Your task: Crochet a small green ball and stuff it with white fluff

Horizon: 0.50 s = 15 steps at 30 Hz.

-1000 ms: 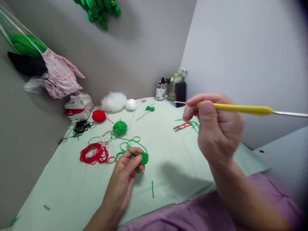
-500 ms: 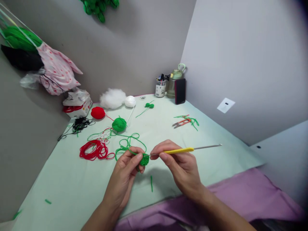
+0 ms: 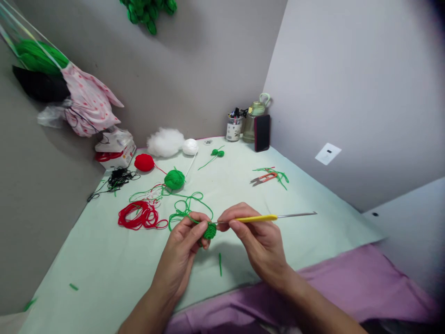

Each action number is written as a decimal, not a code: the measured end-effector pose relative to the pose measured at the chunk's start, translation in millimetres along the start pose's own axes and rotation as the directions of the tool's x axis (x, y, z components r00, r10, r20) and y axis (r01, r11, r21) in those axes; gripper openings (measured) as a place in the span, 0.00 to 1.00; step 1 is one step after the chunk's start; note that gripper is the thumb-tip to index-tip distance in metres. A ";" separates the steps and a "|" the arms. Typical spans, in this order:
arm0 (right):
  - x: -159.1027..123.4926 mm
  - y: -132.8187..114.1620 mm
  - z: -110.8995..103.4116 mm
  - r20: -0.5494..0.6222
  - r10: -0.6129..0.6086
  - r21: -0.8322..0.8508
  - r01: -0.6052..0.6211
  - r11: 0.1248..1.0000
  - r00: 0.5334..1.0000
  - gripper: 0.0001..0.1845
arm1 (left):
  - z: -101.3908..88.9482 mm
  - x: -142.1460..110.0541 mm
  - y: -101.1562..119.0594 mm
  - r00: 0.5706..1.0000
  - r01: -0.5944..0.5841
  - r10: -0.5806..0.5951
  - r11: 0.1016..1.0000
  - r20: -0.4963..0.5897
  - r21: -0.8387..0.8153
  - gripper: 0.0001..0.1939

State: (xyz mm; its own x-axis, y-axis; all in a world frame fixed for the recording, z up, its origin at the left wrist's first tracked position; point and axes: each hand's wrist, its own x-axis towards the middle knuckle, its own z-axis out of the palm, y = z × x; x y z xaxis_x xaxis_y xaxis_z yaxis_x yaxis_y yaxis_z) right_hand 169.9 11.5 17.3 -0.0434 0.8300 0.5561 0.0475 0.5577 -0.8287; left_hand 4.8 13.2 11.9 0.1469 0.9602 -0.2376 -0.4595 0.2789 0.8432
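Note:
My left hand (image 3: 182, 253) pinches a small green crocheted piece (image 3: 209, 231) above the pale green table (image 3: 104, 273). A green strand runs from the piece back through loose loops (image 3: 187, 206) toward a green yarn ball (image 3: 174, 179). My right hand (image 3: 260, 241) grips a yellow-handled crochet hook (image 3: 259, 218). The hook's metal tip touches the green piece and its bare metal end points right.
Red yarn loops (image 3: 139, 215), a red ball (image 3: 144, 162), a white ball (image 3: 190, 146), white stuffing (image 3: 165, 142) and black thread (image 3: 116, 178) lie left and back. Orange snips (image 3: 264, 178) lie right. A jar, bottle and phone (image 3: 262, 132) fill the corner. Purple cloth (image 3: 347, 283) covers my lap.
My right hand came down from a raised spot at right, bringing the hook's tip to the green piece held in my left hand. Since half a second ago almost nothing has moved.

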 end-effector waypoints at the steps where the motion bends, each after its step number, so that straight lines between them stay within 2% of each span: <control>1: 0.1 0.0 0.1 -0.004 0.004 -0.001 -0.004 1.000 1.000 0.09 | 0.1 0.5 -0.1 1.000 0.001 -0.001 1.000 0.002 0.004 0.13; 15: -1.0 -0.9 -1.0 0.021 -0.035 -0.071 0.037 0.997 0.999 0.09 | 1.0 0.0 -2.8 1.000 -0.013 0.013 0.998 -0.002 0.054 0.14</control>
State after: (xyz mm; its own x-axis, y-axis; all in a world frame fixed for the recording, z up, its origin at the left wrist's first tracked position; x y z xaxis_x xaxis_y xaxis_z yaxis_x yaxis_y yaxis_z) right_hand 170.9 10.1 17.5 -0.0655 0.8095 0.5835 0.1168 0.5869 -0.8012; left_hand 7.0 12.4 10.1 0.1390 0.9639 -0.2271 -0.4136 0.2649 0.8710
